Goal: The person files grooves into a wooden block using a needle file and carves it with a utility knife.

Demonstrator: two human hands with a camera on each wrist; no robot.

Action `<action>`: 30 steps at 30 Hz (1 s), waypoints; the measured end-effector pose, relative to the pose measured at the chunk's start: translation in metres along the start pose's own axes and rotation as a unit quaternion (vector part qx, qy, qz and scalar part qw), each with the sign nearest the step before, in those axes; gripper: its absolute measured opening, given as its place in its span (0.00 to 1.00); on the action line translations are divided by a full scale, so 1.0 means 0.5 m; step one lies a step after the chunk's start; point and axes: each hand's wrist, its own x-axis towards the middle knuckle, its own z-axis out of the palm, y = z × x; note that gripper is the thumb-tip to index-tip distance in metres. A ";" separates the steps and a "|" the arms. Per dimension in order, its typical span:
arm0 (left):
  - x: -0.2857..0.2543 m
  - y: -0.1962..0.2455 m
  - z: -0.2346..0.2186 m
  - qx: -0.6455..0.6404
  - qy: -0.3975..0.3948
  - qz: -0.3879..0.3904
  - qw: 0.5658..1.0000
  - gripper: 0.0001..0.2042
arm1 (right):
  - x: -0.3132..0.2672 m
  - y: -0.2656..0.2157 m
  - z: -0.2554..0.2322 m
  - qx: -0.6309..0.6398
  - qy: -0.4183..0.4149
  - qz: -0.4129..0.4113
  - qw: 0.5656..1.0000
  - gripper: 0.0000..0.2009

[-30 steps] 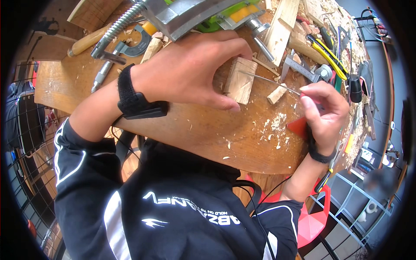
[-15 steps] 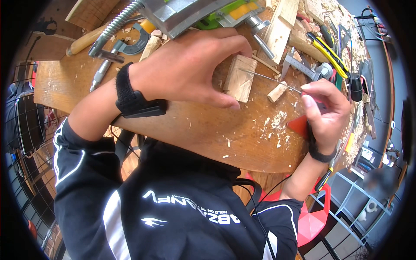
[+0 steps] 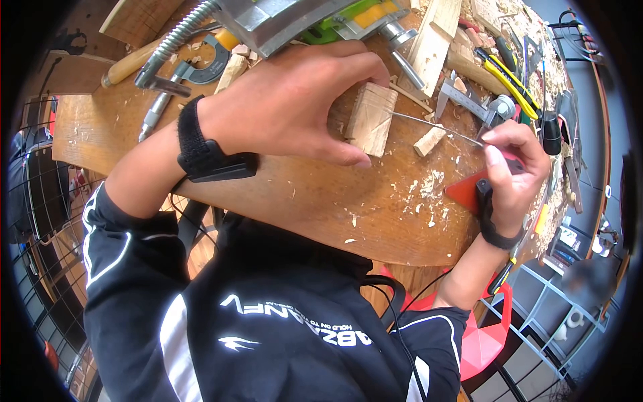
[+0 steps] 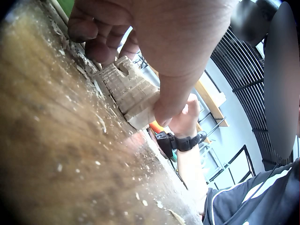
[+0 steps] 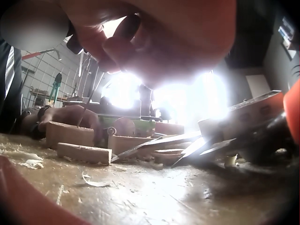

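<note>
My left hand [image 3: 288, 100] grips a small pale wooden block [image 3: 372, 124] on the tabletop, with the thumb at its near side and the fingers behind it. In the left wrist view, grooves and a notch show on the carved block [image 4: 133, 96], and the thumb lies along its end. Between thumb and fingertips, my right hand [image 3: 516, 191] pinches a thin metal rod tool [image 3: 415, 118] with a reddish handle mostly hidden in the palm. Its tip overlaps the block's right edge in the head view. From the right wrist, the rod [image 5: 89, 103] slants down to the block's top.
A grey metal vise [image 3: 268, 27] stands just beyond the left hand, with a micrometer [image 3: 207, 67] left of it. A caliper [image 3: 462, 100] and yellow-black pliers [image 3: 509, 84] lie at the back right. A short wood offcut [image 3: 429, 141] and shavings [image 3: 429, 191] lie near the right hand.
My right hand has drawn slightly to the right, and the rod's tip has slid from over the block's face to its right edge. The left hand and block stay nearly in place.
</note>
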 end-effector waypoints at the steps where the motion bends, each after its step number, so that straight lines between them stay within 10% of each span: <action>1: 0.000 0.001 0.001 -0.005 0.001 -0.002 1.000 0.36 | 0.000 -0.006 0.010 -0.001 0.000 0.001 1.000 0.06; 30: 0.000 0.001 0.001 0.004 0.001 -0.007 1.000 0.36 | 0.001 -0.005 0.017 -0.033 -0.016 -0.003 0.999 0.06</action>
